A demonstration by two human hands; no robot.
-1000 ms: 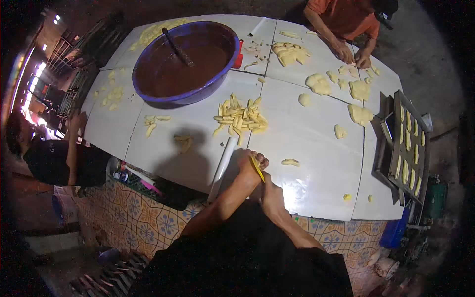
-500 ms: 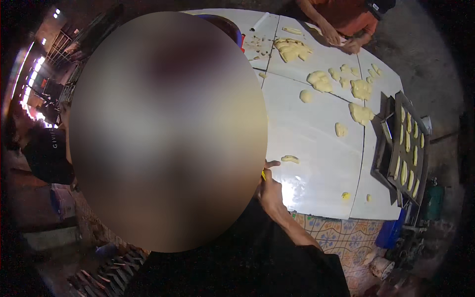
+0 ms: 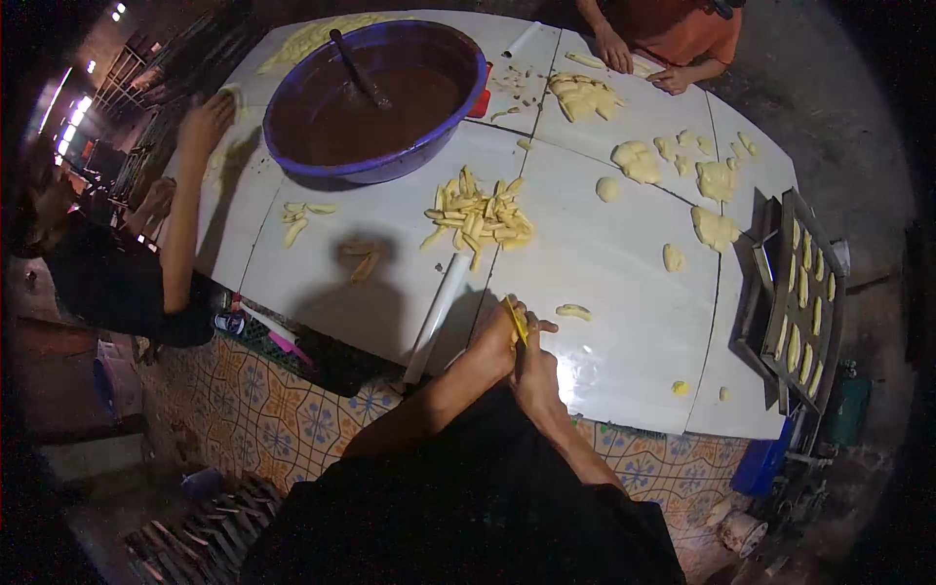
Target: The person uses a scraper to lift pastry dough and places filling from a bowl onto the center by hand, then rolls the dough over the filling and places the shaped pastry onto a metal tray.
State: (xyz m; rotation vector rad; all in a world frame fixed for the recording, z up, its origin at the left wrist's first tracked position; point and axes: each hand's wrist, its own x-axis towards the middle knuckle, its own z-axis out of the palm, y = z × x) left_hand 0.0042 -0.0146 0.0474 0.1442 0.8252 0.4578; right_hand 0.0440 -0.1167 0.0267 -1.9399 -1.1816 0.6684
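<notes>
Close together at the table's near edge, my left hand (image 3: pixel 495 343) and my right hand (image 3: pixel 534 375) are both closed around a thin yellow object (image 3: pixel 517 320). Its kind cannot be made out, since fingers cover most of it. One finger near my right hand sticks out over the table. Just beyond that finger lies a short filled dough roll (image 3: pixel 573 311). Farther off, a pile of pale yellow cut strips (image 3: pixel 478 216) is heaped on the white table (image 3: pixel 614 273). A white rolling rod or tube (image 3: pixel 439 314) slants beside my left forearm.
A purple basin (image 3: pixel 419 156) of brown liquid holds a dark-handled utensil. Dough lumps (image 3: pixel 717 227) lie at right, near stacked trays of dough rolls (image 3: pixel 804 302). One co-worker (image 3: pixel 180 234) reaches in from the left; another (image 3: pixel 673 49) handles dough at the far side.
A large blurred patch hid the left half before; now my left hand, basin and strips show. The far co-worker's hands have moved apart. My right hand stays in nearly the same place.
</notes>
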